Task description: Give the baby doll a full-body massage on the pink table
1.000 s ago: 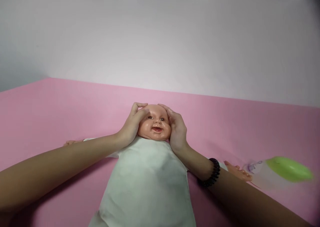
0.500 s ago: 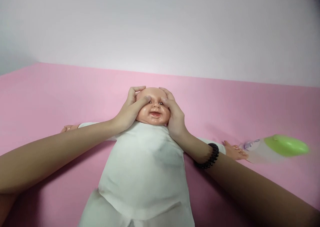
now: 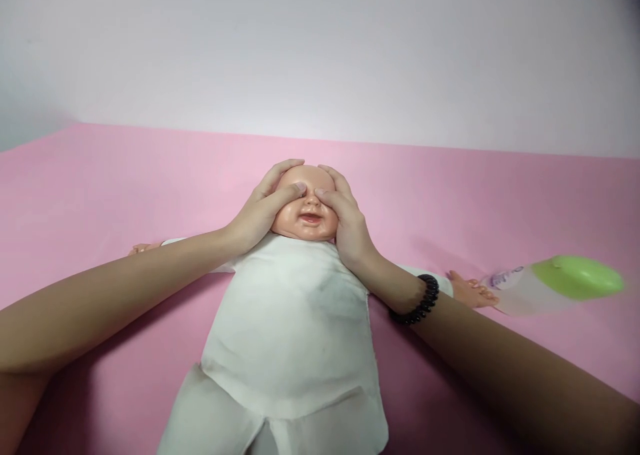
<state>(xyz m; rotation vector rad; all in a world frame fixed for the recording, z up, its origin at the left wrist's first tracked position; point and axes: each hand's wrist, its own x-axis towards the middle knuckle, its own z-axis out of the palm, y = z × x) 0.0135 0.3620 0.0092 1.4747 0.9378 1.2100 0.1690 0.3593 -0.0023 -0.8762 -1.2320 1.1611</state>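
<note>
A baby doll with a white cloth body (image 3: 295,328) lies on its back, arms spread to both sides. Its hard plastic head (image 3: 313,230) is cupped between my two hands. My left hand (image 3: 260,211) wraps round the left side of the head, its thumb lying across one eye. On the other side my right hand (image 3: 353,225) curves round the head with its thumb over the other eye. Both thumb tips rest near the bridge of the nose. The doll's mouth shows below them, and its eyes are hidden.
Beneath the doll is a pink surface (image 3: 150,188) that meets a pale wall (image 3: 320,55) behind. A clear bottle (image 3: 537,295) with a green cap (image 3: 580,278) lies at the right, beside the doll's plastic hand (image 3: 473,291). A black coiled band (image 3: 423,301) circles my right wrist.
My thumbs have slid up and inward across the doll's eyes, which were partly visible before. My fingers still cup the head. The whole scene sits slightly higher in view.
</note>
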